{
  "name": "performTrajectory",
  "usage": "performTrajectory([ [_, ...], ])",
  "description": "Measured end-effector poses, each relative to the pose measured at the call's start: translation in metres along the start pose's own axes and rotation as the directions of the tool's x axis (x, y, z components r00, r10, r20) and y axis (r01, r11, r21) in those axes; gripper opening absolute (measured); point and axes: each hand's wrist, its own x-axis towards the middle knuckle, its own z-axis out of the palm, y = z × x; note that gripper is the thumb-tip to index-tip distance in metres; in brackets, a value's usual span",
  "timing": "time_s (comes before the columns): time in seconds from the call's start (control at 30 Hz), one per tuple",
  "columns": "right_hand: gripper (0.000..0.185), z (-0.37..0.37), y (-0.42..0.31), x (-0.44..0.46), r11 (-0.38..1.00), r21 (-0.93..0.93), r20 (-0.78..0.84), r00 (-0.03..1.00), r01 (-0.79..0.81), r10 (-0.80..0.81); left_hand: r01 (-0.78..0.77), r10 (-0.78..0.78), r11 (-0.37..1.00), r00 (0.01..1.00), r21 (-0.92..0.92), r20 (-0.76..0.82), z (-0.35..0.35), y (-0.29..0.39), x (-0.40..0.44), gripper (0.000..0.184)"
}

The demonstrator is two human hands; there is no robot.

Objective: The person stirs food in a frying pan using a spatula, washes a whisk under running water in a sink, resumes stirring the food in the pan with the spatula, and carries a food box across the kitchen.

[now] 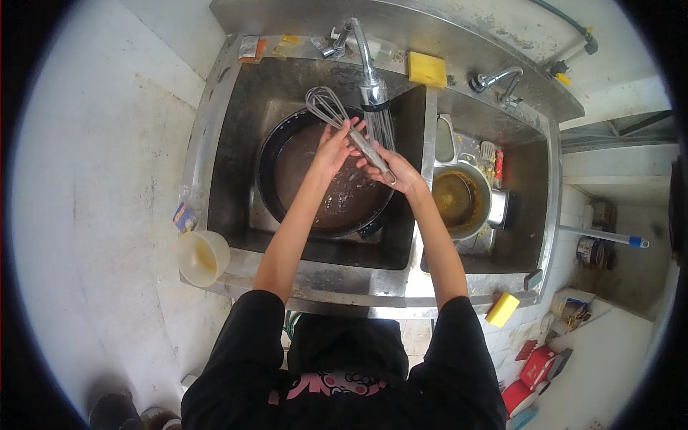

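A metal whisk (329, 104) is held at a slant over the left sink, its wire loops pointing up and left. My left hand (331, 152) is closed around the upper handle, just below the wires. My right hand (398, 172) grips the lower handle, near its end. Water streams from the spray faucet (373, 93) just right of the whisk, close to both hands. Underneath sits a large dark round pan (266, 172) filled with murky brownish water. Parts of the fingers are hidden behind the handle.
The right sink holds a metal pot (479, 228) with brownish liquid and a slotted utensil (488, 151). A second faucet (499, 82) stands behind it. A yellow sponge (503, 309) and a plastic tub (204, 258) rest along the front edge; a yellow cloth (427, 69) lies at the back.
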Motion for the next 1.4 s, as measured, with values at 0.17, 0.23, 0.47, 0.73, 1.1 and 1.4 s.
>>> performTrajectory([
  [0.17,0.038,-0.005,-0.003,-0.023,0.983,-0.091,-0.038,0.986,0.160,-0.164,-0.136,0.136,0.983,0.991,-0.124,-0.010,-0.018,-0.004,0.007,0.016],
  [0.23,0.039,0.002,0.000,-0.031,0.960,-0.115,-0.011,0.966,0.257,-0.260,-0.118,0.102,0.973,0.991,-0.201,-0.087,-0.023,-0.005,0.006,0.015],
  [0.47,0.038,0.008,0.018,-0.026,0.865,-0.286,-0.236,0.845,0.412,-0.480,-0.064,0.037,0.962,0.994,-0.265,-0.106,-0.027,-0.025,0.003,0.012],
  [0.73,0.024,-0.007,0.025,-0.046,0.750,-0.304,-0.481,0.585,0.588,-0.654,0.014,-0.014,0.999,1.000,-0.045,-0.010,0.004,-0.053,-0.005,0.017],
  [1.1,0.020,0.010,0.034,-0.049,0.708,-0.420,-0.567,0.446,0.567,-0.693,-0.002,0.004,0.999,0.999,-0.038,0.049,0.012,-0.064,-0.015,0.019],
  [1.4,0.017,0.005,0.058,-0.056,0.848,-0.241,-0.559,0.647,0.472,-0.519,-0.138,0.094,0.939,0.984,0.314,0.153,0.001,-0.050,-0.021,0.020],
])
